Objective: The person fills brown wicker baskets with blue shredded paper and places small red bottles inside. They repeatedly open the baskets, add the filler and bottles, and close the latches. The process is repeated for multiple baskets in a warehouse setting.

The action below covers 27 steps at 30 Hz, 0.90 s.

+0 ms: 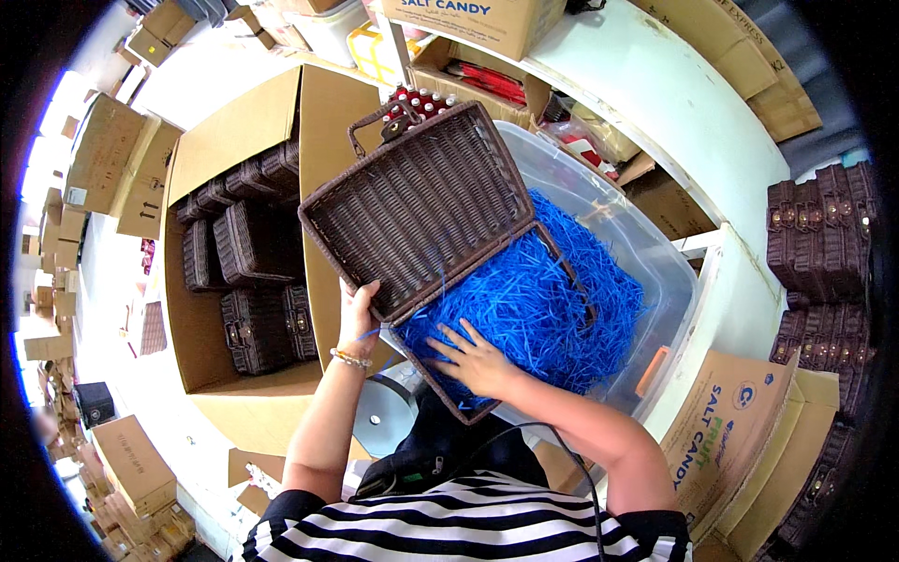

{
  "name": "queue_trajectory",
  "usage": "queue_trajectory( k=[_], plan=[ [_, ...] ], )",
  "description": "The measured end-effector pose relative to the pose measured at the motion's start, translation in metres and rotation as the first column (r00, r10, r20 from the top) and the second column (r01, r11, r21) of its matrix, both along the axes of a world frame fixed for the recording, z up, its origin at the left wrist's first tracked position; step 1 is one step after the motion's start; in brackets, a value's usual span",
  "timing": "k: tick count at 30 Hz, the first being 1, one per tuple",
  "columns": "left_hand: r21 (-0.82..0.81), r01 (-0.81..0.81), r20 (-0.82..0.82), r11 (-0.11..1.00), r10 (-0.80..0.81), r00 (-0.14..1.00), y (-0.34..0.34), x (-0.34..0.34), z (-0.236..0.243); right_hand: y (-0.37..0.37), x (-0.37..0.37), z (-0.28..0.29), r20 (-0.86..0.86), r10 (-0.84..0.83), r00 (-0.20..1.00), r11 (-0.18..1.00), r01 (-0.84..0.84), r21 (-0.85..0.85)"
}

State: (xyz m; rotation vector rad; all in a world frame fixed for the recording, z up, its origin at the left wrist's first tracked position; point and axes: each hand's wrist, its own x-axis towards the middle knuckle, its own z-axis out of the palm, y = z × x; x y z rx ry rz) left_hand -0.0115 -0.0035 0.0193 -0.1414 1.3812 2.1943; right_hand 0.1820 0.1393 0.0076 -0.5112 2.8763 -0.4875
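Note:
A dark brown wicker case is open in front of me, its lid tilted up and back. Its lower half is filled with blue shredded paper. My left hand grips the hinge edge of the lid at its lower left corner. My right hand lies flat with fingers spread on the blue paper near the case's front rim. The case rests over a clear plastic tub that also holds blue shredded paper.
A large open cardboard box on my left holds several more brown wicker cases. More wicker cases are stacked at the right. Cardboard cartons stand at the lower right and along the white shelf behind.

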Motion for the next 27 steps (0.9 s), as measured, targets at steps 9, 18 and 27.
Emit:
queue_trajectory(
  k=[9,18,27],
  plan=[
    [0.046,0.002,-0.013,0.999,-0.001,1.0,-0.003,0.001,-0.008,0.004,-0.036,0.07,-0.185,-0.318,0.93,0.948,0.31,-0.075],
    [0.005,0.022,-0.041,1.0,-0.022,0.999,-0.001,-0.003,-0.009,0.0,-0.008,0.029,0.077,-0.057,0.995,0.965,0.075,-0.25],
    [0.015,0.055,0.008,0.998,-0.056,0.998,0.001,-0.006,-0.021,-0.004,-0.003,0.059,-0.347,-0.218,0.912,0.974,0.179,-0.14]
  ],
)
